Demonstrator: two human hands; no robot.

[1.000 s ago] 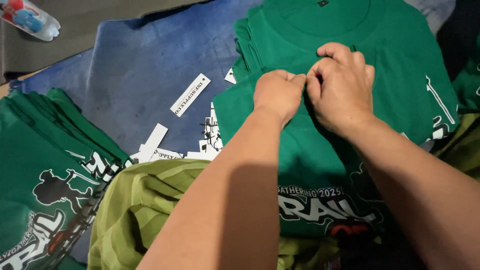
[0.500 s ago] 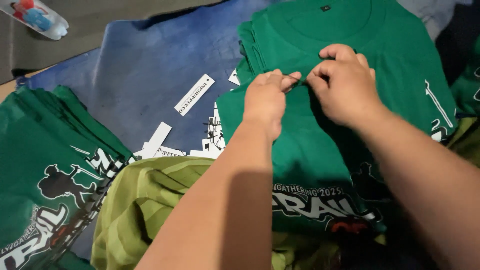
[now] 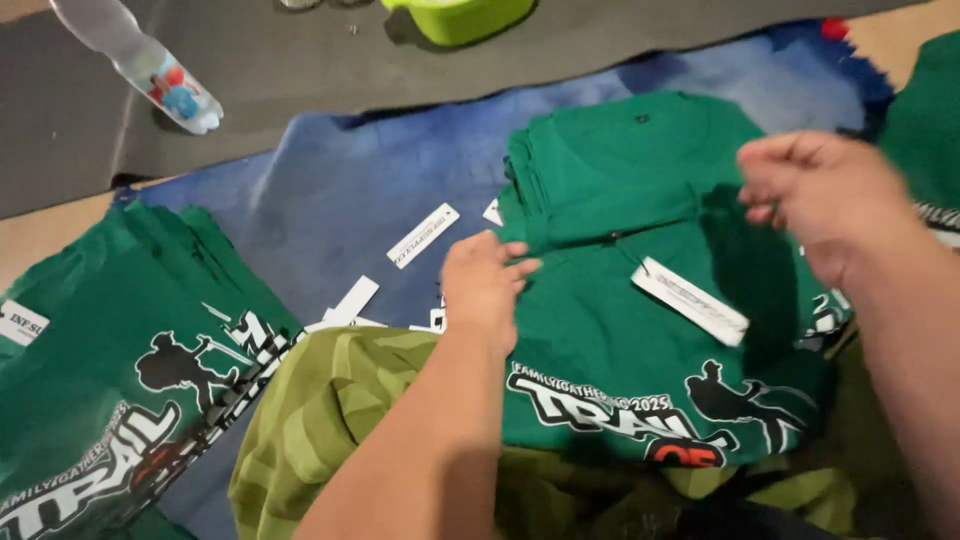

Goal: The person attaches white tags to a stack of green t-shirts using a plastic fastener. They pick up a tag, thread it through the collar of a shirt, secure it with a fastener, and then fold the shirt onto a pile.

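Left hand (image 3: pixel 485 285) presses flat, holding nothing, on the green shirt's (image 3: pixel 620 340) edge; right hand (image 3: pixel 820 195) hovers above it, loosely curled, beside a white label (image 3: pixel 690 300).

Setting: informal garment sorting/labelling spot, prob. a home floor rather than a factory line. Evidence: work is done low down on a blue mat (image 3: pixel 330 200) spread over a dark grey sheet (image 3: pixel 300 80), w/ bare tan floor (image 3: pixel 40 235) showing at the edge; no worktop or machinery in view. Stock: identical green printed T-shirts in two stacks, one at left (image 3: pixel 110 340), one at centre-right (image 3: pixel 620 330), i.e. batch qty, not personal laundry. Consumables: several white label strips (image 3: pixel 422 235) loose on the mat, one more lying on the centre stack (image 3: pixel 690 300). Household items nearby: lime-green plastic bowl (image 3: pixel 460 15), clear plastic bottle (image 3: pixel 150 65).
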